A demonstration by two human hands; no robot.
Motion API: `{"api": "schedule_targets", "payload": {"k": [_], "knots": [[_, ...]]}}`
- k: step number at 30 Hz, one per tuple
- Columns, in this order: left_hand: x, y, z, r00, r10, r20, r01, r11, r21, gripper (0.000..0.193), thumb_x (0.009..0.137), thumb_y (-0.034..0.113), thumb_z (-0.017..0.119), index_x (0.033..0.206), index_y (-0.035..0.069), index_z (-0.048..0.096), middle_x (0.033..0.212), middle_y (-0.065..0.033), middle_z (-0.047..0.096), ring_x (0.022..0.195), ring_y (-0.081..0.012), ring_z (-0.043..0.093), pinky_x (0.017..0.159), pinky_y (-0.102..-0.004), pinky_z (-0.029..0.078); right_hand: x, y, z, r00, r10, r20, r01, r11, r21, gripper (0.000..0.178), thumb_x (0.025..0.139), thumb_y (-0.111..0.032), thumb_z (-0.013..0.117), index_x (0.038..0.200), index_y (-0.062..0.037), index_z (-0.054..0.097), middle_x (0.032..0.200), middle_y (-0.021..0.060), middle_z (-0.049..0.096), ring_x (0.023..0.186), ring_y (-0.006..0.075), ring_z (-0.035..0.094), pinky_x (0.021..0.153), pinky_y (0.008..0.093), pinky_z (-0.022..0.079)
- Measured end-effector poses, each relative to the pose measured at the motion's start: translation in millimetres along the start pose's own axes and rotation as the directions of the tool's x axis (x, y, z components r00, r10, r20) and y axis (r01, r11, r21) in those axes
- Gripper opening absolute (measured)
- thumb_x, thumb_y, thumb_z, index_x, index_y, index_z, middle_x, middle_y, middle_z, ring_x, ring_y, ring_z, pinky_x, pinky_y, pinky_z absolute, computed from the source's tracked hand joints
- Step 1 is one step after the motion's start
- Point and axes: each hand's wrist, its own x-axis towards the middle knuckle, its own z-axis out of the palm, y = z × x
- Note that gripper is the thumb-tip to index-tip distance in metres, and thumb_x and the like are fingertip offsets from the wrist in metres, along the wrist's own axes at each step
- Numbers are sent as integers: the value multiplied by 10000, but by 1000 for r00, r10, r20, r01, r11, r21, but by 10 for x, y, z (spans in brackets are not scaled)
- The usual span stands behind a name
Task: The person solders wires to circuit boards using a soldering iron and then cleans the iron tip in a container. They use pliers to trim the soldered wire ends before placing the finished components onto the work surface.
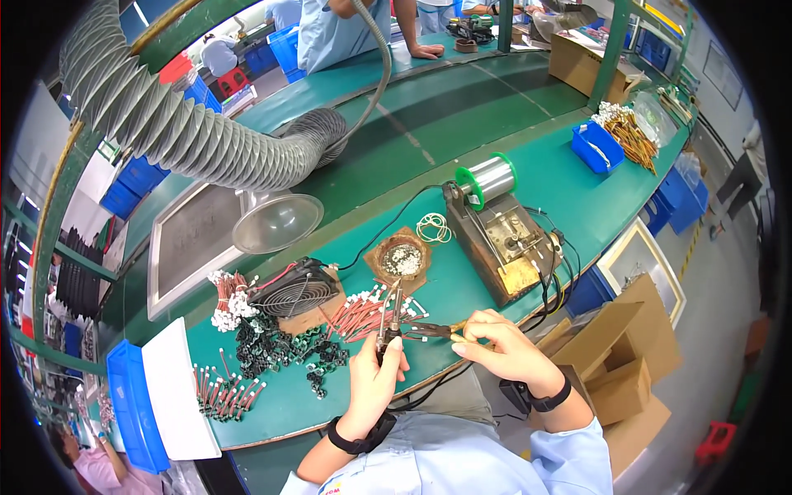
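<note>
My left hand (377, 371) is closed around a slim metal tool (393, 318) that stands nearly upright with its narrow tip pointing away from me. Its exact kind is hard to make out. The fingers of my right hand (495, 342) pinch a tool with a yellowish handle and a dark, forked-looking end (429, 330), which reaches toward the left hand's tool. I cannot tell whether the two touch. Just beyond lies a loose pile of red wires with white connectors (363, 313). Small dark green-black parts (276, 351) are heaped to the left, near a row of short red wire pieces (224, 396).
A solder machine (503, 247) carries a solder spool (487, 180). Beside it are a wooden dish (384, 256) and a fan (301, 289). An extraction hood (279, 223) hangs at left. A blue bin (597, 147) stands far right, cardboard boxes (623, 355) near right. A co-worker's hand (426, 51) rests opposite.
</note>
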Motion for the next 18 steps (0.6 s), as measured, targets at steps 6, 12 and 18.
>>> {"api": "schedule_targets", "payload": {"k": [6,12,18], "knots": [[30,-81,44,993,103,-54,-94,985,146,219,874,204,561,810,2,506,530,-43,498,462,-99,469,444,-262,374,134,-44,-39,988,90,122,-97,994,46,270,818,-175,634,657,-33,472,683,55,470,714,199,462,658,310,363],[52,-95,62,987,147,-66,-133,974,186,220,838,182,587,782,-11,499,519,-87,454,443,-144,434,443,-303,361,137,-91,-48,969,180,169,-187,982,27,268,812,-222,642,668,-48,498,722,69,501,760,233,481,689,324,375],[52,-78,82,974,206,-100,-176,953,248,210,826,173,588,758,-6,502,518,-95,453,442,-184,441,456,-322,367,133,-58,-34,984,129,126,-137,989,59,270,814,-211,643,662,-44,494,693,65,480,734,217,477,664,314,371]]}}
